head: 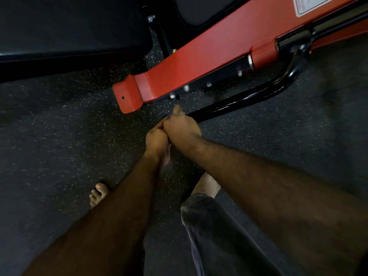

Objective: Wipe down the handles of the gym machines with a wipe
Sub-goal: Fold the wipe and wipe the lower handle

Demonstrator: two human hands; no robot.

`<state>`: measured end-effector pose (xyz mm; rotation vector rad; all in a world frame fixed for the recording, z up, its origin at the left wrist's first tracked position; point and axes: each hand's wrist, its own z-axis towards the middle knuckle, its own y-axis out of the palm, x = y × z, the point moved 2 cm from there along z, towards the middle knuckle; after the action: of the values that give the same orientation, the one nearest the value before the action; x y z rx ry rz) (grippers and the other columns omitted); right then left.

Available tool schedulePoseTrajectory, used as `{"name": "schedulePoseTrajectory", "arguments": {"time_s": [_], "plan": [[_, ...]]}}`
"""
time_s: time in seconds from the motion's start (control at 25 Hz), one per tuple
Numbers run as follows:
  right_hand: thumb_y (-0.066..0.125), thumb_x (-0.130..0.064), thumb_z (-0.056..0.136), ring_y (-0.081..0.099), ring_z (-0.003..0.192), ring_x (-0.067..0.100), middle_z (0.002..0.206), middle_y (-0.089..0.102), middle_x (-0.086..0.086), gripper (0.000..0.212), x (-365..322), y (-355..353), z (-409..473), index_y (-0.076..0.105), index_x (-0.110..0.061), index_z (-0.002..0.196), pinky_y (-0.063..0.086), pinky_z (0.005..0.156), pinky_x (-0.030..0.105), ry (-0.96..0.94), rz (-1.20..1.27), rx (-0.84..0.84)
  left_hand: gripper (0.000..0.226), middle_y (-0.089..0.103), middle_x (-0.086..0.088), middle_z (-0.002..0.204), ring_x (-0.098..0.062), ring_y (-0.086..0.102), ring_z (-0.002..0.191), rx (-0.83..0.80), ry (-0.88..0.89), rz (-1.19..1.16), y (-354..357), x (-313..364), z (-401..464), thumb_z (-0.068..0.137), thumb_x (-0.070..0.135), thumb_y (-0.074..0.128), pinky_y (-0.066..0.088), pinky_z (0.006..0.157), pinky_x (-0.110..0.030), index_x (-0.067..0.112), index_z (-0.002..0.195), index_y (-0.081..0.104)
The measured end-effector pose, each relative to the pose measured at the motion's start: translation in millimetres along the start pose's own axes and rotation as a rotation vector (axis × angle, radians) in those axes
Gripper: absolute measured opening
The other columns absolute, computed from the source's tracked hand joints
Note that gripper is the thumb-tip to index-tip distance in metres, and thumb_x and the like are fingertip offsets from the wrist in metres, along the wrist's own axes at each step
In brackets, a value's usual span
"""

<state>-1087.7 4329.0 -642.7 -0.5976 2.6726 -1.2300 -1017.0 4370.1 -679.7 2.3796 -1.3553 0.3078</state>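
The right hand (182, 130) clenches the near free end of the black handle bar (239, 100), thumb pointing up along it; whether a wipe sits inside this grip cannot be told. The left hand (157, 140) is curled just beside it, touching it, with something pale below the palm, possibly the wipe, too blurred to name. The bar's long axis runs from the hands up and right, curving to its joint on the red machine arm (199, 58). So the unwiped length lies ahead and right of the right hand, the nearer one. Below lies speckled rubber floor (59, 126); a black pad (69, 26) fills the top left.
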Motion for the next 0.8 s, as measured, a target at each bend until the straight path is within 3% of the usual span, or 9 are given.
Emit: {"name": "schedulePoseTrajectory", "arguments": {"time_s": [0.08,0.12,0.2,0.28,0.4,0.52,0.68,0.72,0.8], "plan": [[0.054,-0.020,0.097,0.045,0.057,0.013,0.129,0.045,0.021,0.025,11.4,-12.3,-9.9,0.063,-0.008,0.116,0.046,0.049,0.027,-0.038,-0.060,-0.027,0.048,0.069,-0.011,0.123,-0.019,0.066,0.113,-0.053,-0.016,-0.056,0.2,4.4,-3.9,0.096,0.003,0.027,0.053,0.095,-0.032,0.003,0.136,0.053],[0.053,-0.021,0.097,0.039,0.052,0.015,0.129,0.044,0.021,0.024,27.8,-23.9,-21.2,0.063,-0.008,0.113,0.044,0.048,0.030,-0.021,-0.087,-0.014,0.049,0.066,-0.009,0.130,-0.020,0.060,0.123,-0.075,-0.018,-0.045,1.5,7.3,-4.5,0.098,0.007,0.024,0.043,0.109,-0.036,0.003,0.140,0.048],[0.050,-0.023,0.098,0.037,0.050,0.017,0.126,0.044,0.021,0.023,73.1,-54.2,-50.7,0.064,-0.006,0.104,0.042,0.049,0.033,0.101,-0.120,0.029,0.054,0.057,-0.003,0.142,-0.019,0.047,0.137,-0.098,-0.028,0.017,4.6,12.2,-6.7,0.105,0.033,0.019,0.026,0.120,-0.038,0.006,0.148,0.039],[0.049,-0.020,0.097,0.038,0.053,0.020,0.121,0.045,0.022,0.023,119.0,-82.4,-83.8,0.063,-0.002,0.096,0.039,0.050,0.034,0.254,-0.160,0.077,0.077,0.051,-0.001,0.148,-0.019,0.039,0.142,-0.115,-0.029,0.080,6.0,14.2,-6.8,0.101,0.062,0.013,0.021,0.122,-0.038,0.006,0.151,0.032],[0.046,-0.015,0.096,0.033,0.050,0.018,0.119,0.042,0.021,0.022,133.8,-88.1,-92.8,0.060,0.002,0.090,0.034,0.050,0.031,0.365,-0.083,0.099,0.096,0.049,-0.001,0.149,-0.018,0.039,0.142,-0.127,-0.007,0.157,5.5,15.3,-7.0,0.092,0.075,0.006,0.020,0.123,-0.038,0.005,0.153,0.029],[0.047,-0.022,0.099,0.038,0.049,0.016,0.123,0.042,0.021,0.028,67.7,-43.5,-49.9,0.062,0.002,0.095,0.040,0.045,0.030,0.212,-0.027,0.059,0.100,0.054,-0.003,0.144,-0.018,0.045,0.138,-0.108,0.002,0.121,3.2,11.4,-1.1,0.089,0.077,0.004,0.022,0.122,-0.039,0.005,0.149,0.036],[0.056,-0.016,0.097,0.063,0.072,0.018,0.127,0.044,0.017,0.029,-10.9,7.9,-3.3,0.056,-0.008,0.125,0.050,0.054,0.027,0.037,0.105,-0.004,0.098,0.070,-0.006,0.123,-0.018,0.064,0.116,-0.141,-0.010,0.143,1.0,10.3,-3.7,0.087,0.081,0.006,0.048,0.102,-0.039,0.013,0.131,0.061],[0.054,-0.015,0.097,0.064,0.077,0.019,0.129,0.043,0.017,0.031,-9.7,4.8,-4.7,0.054,-0.008,0.127,0.048,0.054,0.027,0.010,0.118,-0.004,0.097,0.068,-0.006,0.126,-0.017,0.063,0.116,-0.158,-0.017,0.166,0.3,11.8,-3.6,0.087,0.081,0.007,0.048,0.101,-0.038,0.014,0.134,0.059],[0.046,-0.014,0.099,0.059,0.071,0.022,0.129,0.041,0.018,0.028,15.7,-15.1,-25.7,0.056,-0.004,0.123,0.041,0.053,0.031,-0.015,0.049,-0.001,0.096,0.054,-0.004,0.145,-0.017,0.050,0.133,-0.190,-0.012,0.217,1.0,16.1,-5.4,0.089,0.078,0.006,0.034,0.115,-0.041,0.012,0.148,0.043]]}}
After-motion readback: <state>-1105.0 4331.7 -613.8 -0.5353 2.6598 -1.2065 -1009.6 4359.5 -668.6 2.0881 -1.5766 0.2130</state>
